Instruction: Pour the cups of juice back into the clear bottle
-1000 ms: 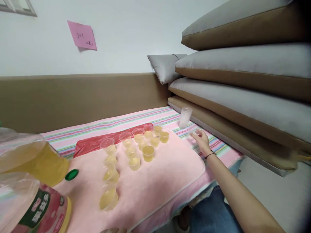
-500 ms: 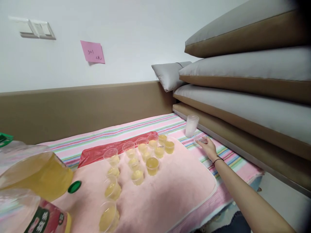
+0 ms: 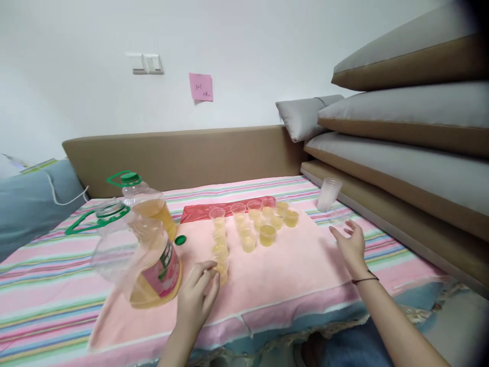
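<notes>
ok, hands well apart. left hand (image 3: 194, 295) has its fingertips at the nearest cup (image 3: 222, 278), front end of the left row on the pink mat (image 3: 290, 270) (can't tell if gripped or only touched). right hand (image 3: 352, 248) is out by the mat's right edge, thumb and fingers parted, near a stack of clear cups (image 3: 329, 194) on the striped cloth (image 3: 42, 306). other cups (image 3: 267, 235) hold yellow liquid, rough rows mid-mat. two big jugs at left: near jug (image 3: 168, 272) uncapped, far jug (image 3: 160, 211) capped. loose green cap (image 3: 180, 240) lies beside them. red plastic (image 3: 194, 214) runs along the mat's far edge.
</notes>
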Demonstrator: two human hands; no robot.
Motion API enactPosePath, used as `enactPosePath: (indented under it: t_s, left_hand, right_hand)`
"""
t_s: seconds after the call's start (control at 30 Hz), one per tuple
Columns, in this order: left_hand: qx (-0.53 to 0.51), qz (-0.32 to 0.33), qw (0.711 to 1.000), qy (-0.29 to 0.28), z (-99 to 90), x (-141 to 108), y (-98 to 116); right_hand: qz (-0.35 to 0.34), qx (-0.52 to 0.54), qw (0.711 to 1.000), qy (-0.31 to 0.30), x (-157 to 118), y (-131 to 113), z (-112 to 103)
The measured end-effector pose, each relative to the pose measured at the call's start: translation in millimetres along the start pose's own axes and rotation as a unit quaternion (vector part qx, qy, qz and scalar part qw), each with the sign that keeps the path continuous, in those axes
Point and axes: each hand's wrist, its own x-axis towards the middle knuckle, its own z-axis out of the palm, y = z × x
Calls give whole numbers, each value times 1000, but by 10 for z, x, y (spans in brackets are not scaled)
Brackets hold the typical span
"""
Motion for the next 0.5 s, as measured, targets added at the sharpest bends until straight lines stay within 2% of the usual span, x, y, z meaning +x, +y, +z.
enactPosePath:
  t_s: [0.17, 0.27, 0.37, 0.5]
  left_hand:
    - [0, -178, 984, -12, 245, -171, -73]
    - [-26, -266, 963, -22, 411, -291, -129]
    - [-89, -329, 940, -20, 496, -339, -143]
    - [-118, -359, 926, -1, 493, -312, -103]
  right_hand:
    - [-43, 96, 980, -171, -645, -571, 205]
    - [-51, 124, 957, -259, -929, -797, 388]
    - [-38, 143, 934, -324, -1132, -867, 578]
    - [-3, 145, 920, -363, -1342, -822, 819]
